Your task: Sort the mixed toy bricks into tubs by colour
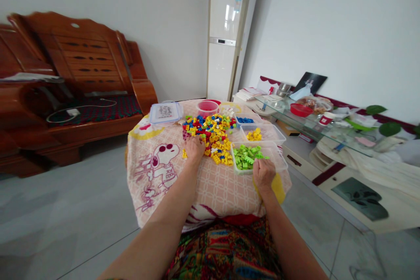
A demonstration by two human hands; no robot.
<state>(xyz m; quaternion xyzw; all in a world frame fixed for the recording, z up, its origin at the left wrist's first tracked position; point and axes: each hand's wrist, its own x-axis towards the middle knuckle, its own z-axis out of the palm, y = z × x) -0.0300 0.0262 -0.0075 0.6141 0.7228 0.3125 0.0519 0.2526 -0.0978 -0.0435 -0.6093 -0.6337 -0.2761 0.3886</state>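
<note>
A heap of small coloured bricks [213, 133] lies on a table under a pink cartoon cloth [157, 166]. My left hand [194, 148] rests palm down at the heap's left edge, its fingers bent among the bricks. My right hand [263, 172] is curled at the near rim of a clear tub of green bricks [246, 156]; what it holds is hidden. Behind that tub stand a tub of yellow bricks [256, 134] and a tub of blue bricks [245, 120].
A lidded clear box [165, 113] and a red bowl [207, 107] stand at the table's far side. A wooden sofa [75, 78] is on the left, a glass shelf unit [315, 122] with clutter on the right, and a tall white air conditioner [226, 30] behind.
</note>
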